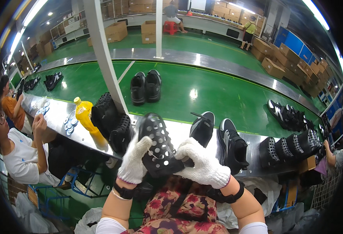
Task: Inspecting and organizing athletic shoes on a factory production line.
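The person is sitting at a conveyor line w/ both hands in white knit gloves. The left hand [134,160] is gripping a black perforated clog [158,146] by its left side, fingers curled onto the upper. The right hand [202,162] is clamping the same clog from the right, near the heel end, fingers wrapped over the edge. The clog is being held up just above the person's lap, sole area tilted toward the camera, in front of the steel bench edge [183,130].

A black wristband is showing on each forearm, and a floral-print garment [179,210] is lying under the hands.

On the bench, just left of the held clog, more black perforated clogs [111,121] are leaning vs. a white post [105,58]. A yellow bottle [85,115] is standing beside them, w/ small blue-white round discs [69,124] lying next to it. To the right, a pair of black sneakers w/ white trim [218,138] is standing on the bench, then another row of black clogs [288,148].

On the green belt [187,89] behind, a pair of black shoes [145,86] is resting mid-belt; more pairs are sitting at far left and far right.

At left, a co-worker in a white shirt [21,160] is sitting at the bench, hand raised near the face. Cardboard boxes [280,58] are stacked in the bkgd.
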`<state>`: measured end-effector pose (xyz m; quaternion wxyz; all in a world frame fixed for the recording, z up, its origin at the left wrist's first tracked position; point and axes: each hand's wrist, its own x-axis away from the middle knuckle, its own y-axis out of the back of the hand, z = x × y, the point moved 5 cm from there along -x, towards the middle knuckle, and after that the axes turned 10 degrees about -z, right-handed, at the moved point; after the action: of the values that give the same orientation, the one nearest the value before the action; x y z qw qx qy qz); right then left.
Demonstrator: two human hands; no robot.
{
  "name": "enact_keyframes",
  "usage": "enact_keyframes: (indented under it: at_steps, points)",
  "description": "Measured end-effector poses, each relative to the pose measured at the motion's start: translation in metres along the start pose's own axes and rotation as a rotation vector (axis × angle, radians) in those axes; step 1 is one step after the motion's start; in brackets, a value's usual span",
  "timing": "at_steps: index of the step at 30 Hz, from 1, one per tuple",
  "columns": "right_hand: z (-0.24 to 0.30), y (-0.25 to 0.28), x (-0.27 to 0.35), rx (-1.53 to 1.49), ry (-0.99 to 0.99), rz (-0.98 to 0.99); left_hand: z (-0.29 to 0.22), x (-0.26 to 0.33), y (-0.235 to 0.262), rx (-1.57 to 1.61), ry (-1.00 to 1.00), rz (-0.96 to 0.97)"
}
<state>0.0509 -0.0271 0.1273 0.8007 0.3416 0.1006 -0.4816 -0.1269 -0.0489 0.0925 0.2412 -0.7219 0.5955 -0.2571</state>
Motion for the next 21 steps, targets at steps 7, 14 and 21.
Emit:
enact_keyframes:
  at_steps: [7,14,21]
  points:
    - [-0.033,0.049,0.05,-0.323,-0.577,-0.182,0.058,-0.037,-0.043,0.022,0.171,0.075]
    - [-0.053,0.073,0.077,-0.174,-0.44,-0.499,0.084,-0.028,-0.096,-0.249,-0.066,0.165]
    - [-0.042,0.135,0.148,-0.357,-0.842,-0.608,0.093,-0.023,-0.083,-1.354,-0.847,0.578]
